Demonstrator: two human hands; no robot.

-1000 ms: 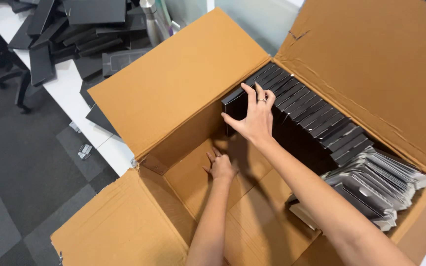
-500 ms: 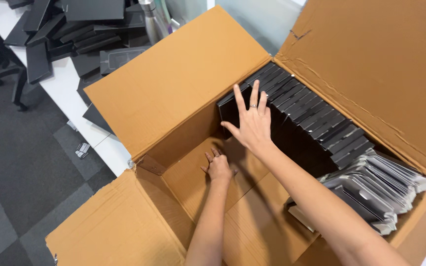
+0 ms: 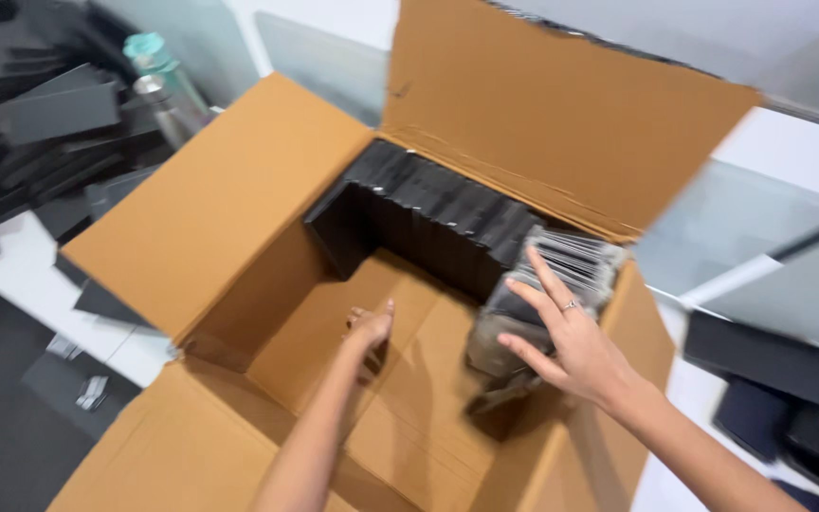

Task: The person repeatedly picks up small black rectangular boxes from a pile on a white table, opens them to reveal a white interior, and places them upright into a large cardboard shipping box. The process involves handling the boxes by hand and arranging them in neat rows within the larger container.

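Right hand (image 3: 575,356), fingers spread open, rests flat against a bundle of plastic-wrapped packets (image 3: 547,284) at the cardboard box's (image 3: 229,199) right wall, gripping nothing. Left hand (image 3: 370,330), loosely open, touches the box floor. Upright black cases (image 3: 428,213) line the back.

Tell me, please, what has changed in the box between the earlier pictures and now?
The right hand left the row of black cases and moved to the plastic-wrapped stack, fingers spread on it. The left hand stays low on the cardboard box floor. The cases stayed in place.
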